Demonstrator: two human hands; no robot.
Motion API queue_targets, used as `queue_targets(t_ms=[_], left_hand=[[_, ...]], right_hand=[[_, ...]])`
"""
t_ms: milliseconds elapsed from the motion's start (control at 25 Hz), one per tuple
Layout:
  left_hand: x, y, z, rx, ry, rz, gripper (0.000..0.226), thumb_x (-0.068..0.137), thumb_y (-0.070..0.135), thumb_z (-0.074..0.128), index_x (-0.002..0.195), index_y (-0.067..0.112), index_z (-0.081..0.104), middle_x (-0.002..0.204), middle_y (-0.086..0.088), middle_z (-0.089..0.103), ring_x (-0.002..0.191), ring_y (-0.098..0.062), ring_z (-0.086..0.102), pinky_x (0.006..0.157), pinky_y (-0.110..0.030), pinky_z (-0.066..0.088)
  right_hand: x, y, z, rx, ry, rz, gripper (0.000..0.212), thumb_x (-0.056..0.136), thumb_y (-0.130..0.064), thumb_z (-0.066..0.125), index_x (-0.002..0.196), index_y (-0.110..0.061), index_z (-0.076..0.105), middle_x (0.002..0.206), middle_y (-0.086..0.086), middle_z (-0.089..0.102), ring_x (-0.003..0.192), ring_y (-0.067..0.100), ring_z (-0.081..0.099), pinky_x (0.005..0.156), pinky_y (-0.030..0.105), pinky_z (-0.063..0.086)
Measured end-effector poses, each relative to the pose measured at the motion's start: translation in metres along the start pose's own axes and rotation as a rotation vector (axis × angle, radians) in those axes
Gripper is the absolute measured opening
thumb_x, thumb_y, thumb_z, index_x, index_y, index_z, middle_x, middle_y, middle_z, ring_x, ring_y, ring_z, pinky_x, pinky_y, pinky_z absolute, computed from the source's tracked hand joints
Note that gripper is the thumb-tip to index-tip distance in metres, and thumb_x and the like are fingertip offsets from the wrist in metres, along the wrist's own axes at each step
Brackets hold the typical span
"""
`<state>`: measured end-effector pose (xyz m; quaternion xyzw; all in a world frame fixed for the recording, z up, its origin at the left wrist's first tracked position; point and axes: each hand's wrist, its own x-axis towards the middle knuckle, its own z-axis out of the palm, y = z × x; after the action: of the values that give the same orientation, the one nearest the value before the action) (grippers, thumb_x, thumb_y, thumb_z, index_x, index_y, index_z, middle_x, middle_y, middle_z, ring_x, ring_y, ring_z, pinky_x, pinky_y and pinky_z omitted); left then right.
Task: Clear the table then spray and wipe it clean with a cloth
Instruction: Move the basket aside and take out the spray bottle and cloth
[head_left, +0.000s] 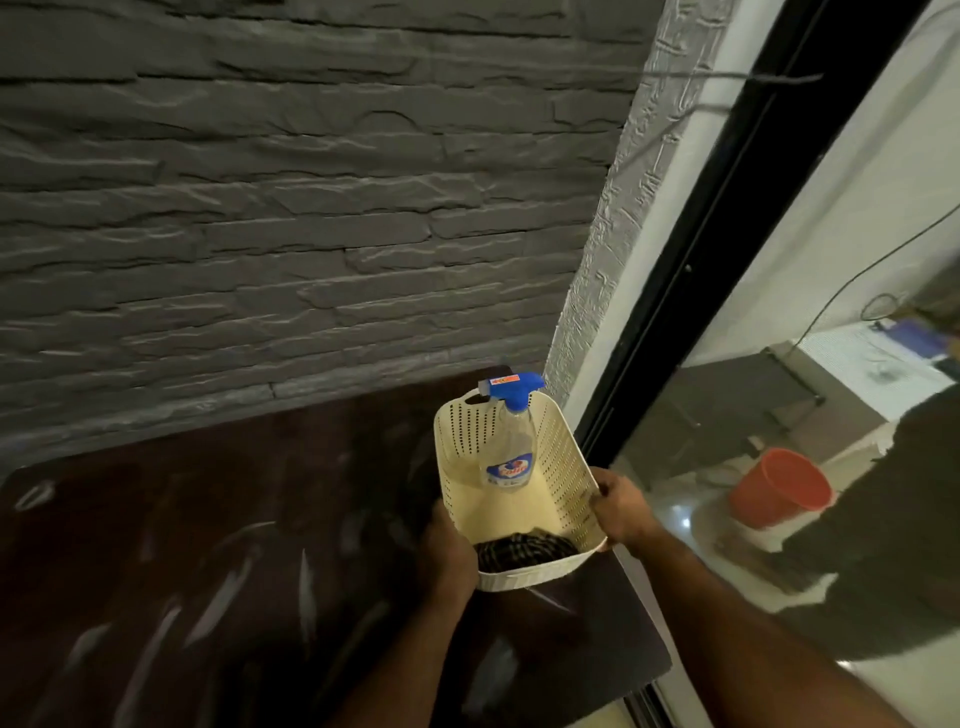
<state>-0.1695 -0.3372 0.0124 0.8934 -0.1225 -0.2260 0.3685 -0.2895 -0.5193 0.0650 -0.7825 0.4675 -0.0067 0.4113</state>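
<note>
While both hands hold it, cream perforated basket (563, 467) sits at lower centre-right of frame over the dark brown surface (208, 571), near that surface's right edge. Basket long axis runs from lower centre toward upper centre, far end toward the grey brick wall (260, 208); open top tilted toward the camera. Left hand (447, 556) grips the near-left wall, fingers curled round the rim; fingertips mostly hidden behind the basket. Right hand (621, 506) grips the right wall, thumb over the rim, fingers curled on the outside. Spray bottle (511, 447) lies inside against the far end, long axis along the basket, blue trigger head pointing up-frame past the rim, nozzle toward the left, label facing the camera. Dark checked cloth (524, 551) bunched in the near end of the basket, just beside the left hand. Black frame (691, 260) runs diagonally at right of frame. Past it, orange bucket (779, 488) on a pale floor, well apart from the basket. Cannot tell whether the basket bottom touches the surface.
</note>
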Motion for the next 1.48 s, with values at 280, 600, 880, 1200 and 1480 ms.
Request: queue_targets(t_ms=[280, 600, 880, 1200, 1480], left_hand=[[-0.018, -0.003, 0.026, 0.005, 0.014, -0.018, 0.05, 0.097, 0.013, 0.041, 0.146, 0.019, 0.032, 0.145, -0.006, 0.045, 0.131, -0.023, 0.044, 0.105, -0.033, 0.037], [-0.014, -0.002, 0.016, -0.022, -0.06, 0.003, 0.059, 0.086, 0.015, 0.061, 0.14, 0.018, 0.036, 0.14, -0.007, 0.047, 0.127, -0.024, 0.046, 0.102, -0.039, 0.042], [-0.014, 0.035, -0.013, 0.321, -0.032, 0.455, 0.024, 0.093, 0.023, 0.053, 0.116, 0.025, 0.061, 0.116, 0.003, 0.058, 0.108, -0.015, 0.055, 0.088, -0.028, 0.047], [0.014, 0.037, 0.051, 0.666, -0.477, 0.442, 0.045, 0.086, 0.017, 0.066, 0.127, 0.008, 0.049, 0.131, -0.015, 0.05, 0.12, -0.032, 0.049, 0.102, -0.042, 0.04], [0.027, 0.03, 0.094, 0.919, -0.479, 0.311, 0.043, 0.093, 0.02, 0.057, 0.132, 0.007, 0.045, 0.135, -0.017, 0.047, 0.122, -0.035, 0.046, 0.103, -0.047, 0.036]], right_hand=[[0.012, 0.026, -0.003, 0.007, -0.023, -0.002, 0.039, 0.093, -0.001, 0.046, 0.121, -0.017, 0.067, 0.11, 0.006, 0.071, 0.095, 0.021, 0.068, 0.079, 0.036, 0.059], [0.023, 0.01, -0.007, -0.237, 0.099, -0.04, 0.041, 0.09, -0.016, 0.056, 0.13, -0.013, 0.057, 0.118, 0.012, 0.068, 0.106, 0.029, 0.064, 0.085, 0.035, 0.054], [0.037, -0.069, 0.008, 0.102, 0.016, -0.255, 0.064, 0.079, -0.016, 0.078, 0.135, -0.019, 0.047, 0.118, -0.006, 0.057, 0.106, 0.015, 0.06, 0.085, 0.037, 0.057], [0.069, -0.078, 0.024, 0.196, -0.134, -0.174, 0.036, 0.086, -0.008, 0.069, 0.119, -0.014, 0.058, 0.104, -0.002, 0.066, 0.104, 0.021, 0.065, 0.089, 0.039, 0.055], [0.065, -0.07, 0.019, 0.152, -0.166, -0.255, 0.032, 0.087, -0.007, 0.068, 0.118, -0.011, 0.06, 0.107, -0.002, 0.066, 0.102, 0.014, 0.062, 0.092, 0.036, 0.053]])
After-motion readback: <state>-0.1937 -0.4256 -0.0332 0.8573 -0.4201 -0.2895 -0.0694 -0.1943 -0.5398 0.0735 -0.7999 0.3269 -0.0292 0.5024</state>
